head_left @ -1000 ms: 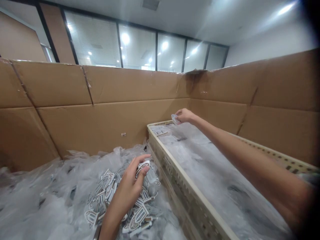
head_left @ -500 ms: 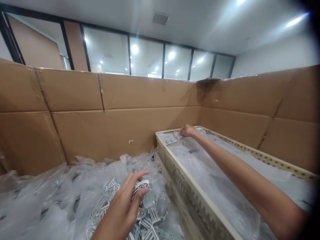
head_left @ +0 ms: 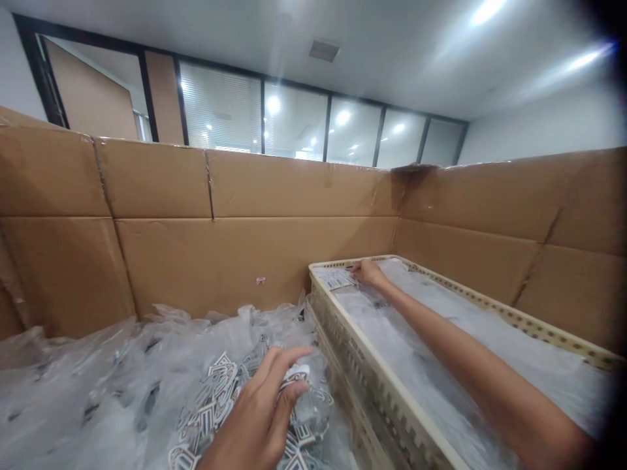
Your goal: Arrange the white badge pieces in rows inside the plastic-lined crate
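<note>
My left hand (head_left: 262, 408) is closed on a small white cut-out piece (head_left: 296, 374) with a brown and dark pattern, held between thumb and fingers above a loose pile of similar pieces (head_left: 223, 372). Some of these look like outlined letters. Over the far left corner of a cream plastic crate (head_left: 392, 372), my right hand (head_left: 367, 271) has its fingertips pinched together. They touch the right end of a row of flat white pieces (head_left: 336, 279) laid inside the crate. Whatever the right fingertips hold is hidden.
Crumpled clear plastic film (head_left: 73, 391) spreads under and left of the pile. Plastic sheeting (head_left: 455, 313) covers much of the crate's inside. The crate rests on another crate (head_left: 337, 385). Tall cardboard walls (head_left: 264, 254) enclose the back and right.
The white piece that was raised in my right fingers has come down level with the row. My left hand, holding its piece, has shifted slightly right in view. The camera view has shifted a little.
</note>
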